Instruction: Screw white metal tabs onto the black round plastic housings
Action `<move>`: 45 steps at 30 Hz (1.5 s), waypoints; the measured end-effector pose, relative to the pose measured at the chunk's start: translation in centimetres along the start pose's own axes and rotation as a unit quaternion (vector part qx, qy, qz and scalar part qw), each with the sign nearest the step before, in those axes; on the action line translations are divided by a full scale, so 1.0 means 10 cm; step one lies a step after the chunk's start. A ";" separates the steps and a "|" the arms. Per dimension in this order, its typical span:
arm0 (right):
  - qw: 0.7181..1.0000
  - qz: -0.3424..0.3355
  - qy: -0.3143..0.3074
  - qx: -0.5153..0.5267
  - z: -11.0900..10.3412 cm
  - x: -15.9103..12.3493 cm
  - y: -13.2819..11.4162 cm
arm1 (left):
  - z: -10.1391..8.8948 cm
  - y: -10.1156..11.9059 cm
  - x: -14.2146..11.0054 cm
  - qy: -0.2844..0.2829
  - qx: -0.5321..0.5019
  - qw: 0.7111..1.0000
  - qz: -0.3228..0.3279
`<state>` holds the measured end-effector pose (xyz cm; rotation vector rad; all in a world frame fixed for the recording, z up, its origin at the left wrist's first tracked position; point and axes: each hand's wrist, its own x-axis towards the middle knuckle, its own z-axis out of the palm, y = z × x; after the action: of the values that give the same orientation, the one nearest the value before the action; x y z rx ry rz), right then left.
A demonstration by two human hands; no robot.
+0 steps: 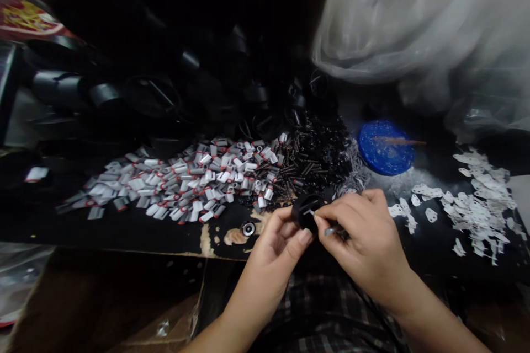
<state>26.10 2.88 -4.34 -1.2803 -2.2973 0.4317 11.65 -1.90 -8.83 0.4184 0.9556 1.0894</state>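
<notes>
My left hand [276, 242] is closed on a small round black part [305, 213], held just above the near edge of the dark table. My right hand [361, 231] meets it from the right, its fingers pinched on a small grey metal piece [329, 230] that touches the black part. A heap of grey and white metal pieces with red ends [186, 179] lies behind the hands to the left. Small black springs [304, 162] are piled just behind the hands.
A blue round lid [385, 147] with a stick across it sits at the back right. White flat cut-outs [476, 204] are scattered at the right. Black round housings [149, 94] are stacked at the back. A small metal ring [248, 228] lies near the table's worn edge. Clear plastic sheeting [422, 27] hangs at the top right.
</notes>
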 end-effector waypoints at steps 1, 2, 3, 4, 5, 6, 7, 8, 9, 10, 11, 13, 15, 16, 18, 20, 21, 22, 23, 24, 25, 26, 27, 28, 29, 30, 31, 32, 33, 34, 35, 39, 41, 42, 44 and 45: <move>1.000 -0.007 -0.007 -0.004 -0.01 0.00 0.00 | -0.01 0.00 0.01 0.002 0.018 1.000 0.004; 1.000 -0.014 -0.013 -0.008 -0.01 0.00 0.01 | -0.01 0.01 0.01 0.003 0.039 0.999 0.006; 1.000 -0.018 -0.019 -0.010 -0.02 0.00 0.01 | -0.01 0.03 0.01 0.000 0.061 0.998 0.008; 0.999 -0.020 -0.024 -0.012 -0.02 0.00 0.02 | -0.01 0.05 0.01 -0.005 0.080 0.997 0.009; 0.999 -0.018 -0.026 -0.012 -0.02 0.00 0.02 | -0.01 0.07 0.02 -0.010 0.095 0.995 0.008; 0.999 -0.013 -0.030 -0.012 -0.01 -0.01 0.02 | -0.01 0.09 0.02 -0.017 0.106 0.994 0.007; 0.999 -0.005 -0.036 -0.010 -0.01 -0.01 0.01 | -0.01 0.10 0.02 -0.023 0.112 0.993 0.004; 0.999 0.004 -0.043 -0.006 0.00 -0.01 0.00 | -0.01 0.11 0.02 -0.025 0.115 0.993 0.001; 0.999 0.013 -0.051 -0.003 0.00 -0.02 -0.01 | -0.01 0.12 0.02 -0.023 0.118 0.993 -0.003; 0.998 0.022 -0.057 -0.002 -0.01 -0.02 -0.01 | -0.02 0.12 0.02 -0.019 0.121 0.992 -0.009; 0.997 0.029 -0.065 0.001 -0.04 -0.03 -0.02 | -0.03 0.12 0.02 -0.014 0.121 0.992 -0.016; 0.997 0.040 -0.073 0.004 -0.12 -0.06 0.03 | -0.06 0.11 0.03 -0.002 0.115 0.993 -0.033; 0.995 0.074 -0.067 -0.024 -0.24 -0.12 0.14 | -0.06 0.09 0.04 0.009 0.097 0.994 -0.051; 0.990 0.114 -0.065 -0.059 -0.31 -0.16 0.22 | -0.06 0.08 0.05 0.016 0.083 0.995 -0.055; 0.970 0.188 -0.042 -0.149 -0.43 -0.23 0.42 | -0.03 0.07 0.05 0.031 0.049 0.997 -0.050; 0.958 0.220 -0.049 -0.177 -0.48 -0.29 0.61 | 0.02 0.07 0.05 0.044 0.027 0.998 -0.034; 0.956 0.226 -0.058 -0.180 -0.49 -0.30 0.68 | 0.04 0.07 0.05 0.049 0.024 0.998 -0.028; 0.955 0.229 -0.066 -0.179 -0.48 -0.31 0.74 | 0.05 0.07 0.06 0.051 0.025 0.998 -0.024; 0.954 0.232 -0.072 -0.174 -0.46 -0.32 0.77 | 0.06 0.07 0.06 0.052 0.026 0.998 -0.024; 0.955 0.235 -0.076 -0.167 -0.45 -0.31 0.78 | 0.06 0.07 0.06 0.053 0.026 0.998 -0.025; 0.955 0.240 -0.077 -0.157 -0.44 -0.31 0.78 | 0.06 0.07 0.06 0.054 0.024 0.998 -0.027; 0.956 0.244 -0.078 -0.146 -0.43 -0.30 0.76 | 0.06 0.07 0.06 0.055 0.021 0.998 -0.029; 0.957 0.247 -0.080 -0.132 -0.43 -0.29 0.73 | 0.05 0.07 0.06 0.055 0.018 0.998 -0.030; 0.958 0.247 -0.085 -0.117 -0.44 -0.28 0.69 | 0.05 0.06 0.05 0.056 0.015 0.998 -0.029; 0.960 0.244 -0.092 -0.100 -0.44 -0.27 0.64 | 0.04 0.06 0.05 0.058 0.012 0.998 -0.028; 0.963 0.238 -0.102 -0.081 -0.44 -0.26 0.57 | 0.04 0.05 0.05 0.061 0.010 0.998 -0.026; 0.965 0.229 -0.114 -0.061 -0.43 -0.25 0.51 | 0.03 0.05 0.04 0.060 0.007 0.998 -0.025; 0.966 0.221 -0.126 -0.038 -0.42 -0.23 0.44 | 0.04 0.04 0.03 0.053 0.002 0.998 -0.025; 0.967 0.215 -0.136 -0.014 -0.39 -0.21 0.37 | 0.04 0.03 0.03 0.041 -0.006 0.999 -0.025; 0.967 0.211 -0.144 0.011 -0.36 -0.19 0.31 | 0.04 0.03 0.02 0.026 -0.016 0.999 -0.024; 0.966 0.210 -0.147 0.033 -0.33 -0.18 0.26 | 0.05 0.02 0.01 0.013 -0.029 0.999 -0.022; 0.962 0.227 -0.134 0.068 -0.18 -0.14 0.20 | 0.03 0.01 0.00 0.005 -0.077 0.997 -0.021; 0.960 0.236 -0.129 0.071 -0.14 -0.14 0.21 | 0.02 0.00 0.00 0.001 -0.089 0.996 -0.021; 0.960 0.240 -0.127 0.071 -0.13 -0.15 0.23 | 0.01 0.00 0.01 -0.005 -0.092 0.996 -0.020; 0.959 0.245 -0.122 0.068 -0.14 -0.16 0.24 | 0.01 -0.01 0.01 -0.018 -0.097 0.995 -0.020; 0.959 0.246 -0.121 0.068 -0.15 -0.17 0.25 | 0.01 -0.01 0.02 -0.023 -0.098 0.995 -0.022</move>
<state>29.45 2.77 -4.75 -1.8103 -2.0663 0.9436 11.82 -1.80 -8.93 0.2594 0.8042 1.1164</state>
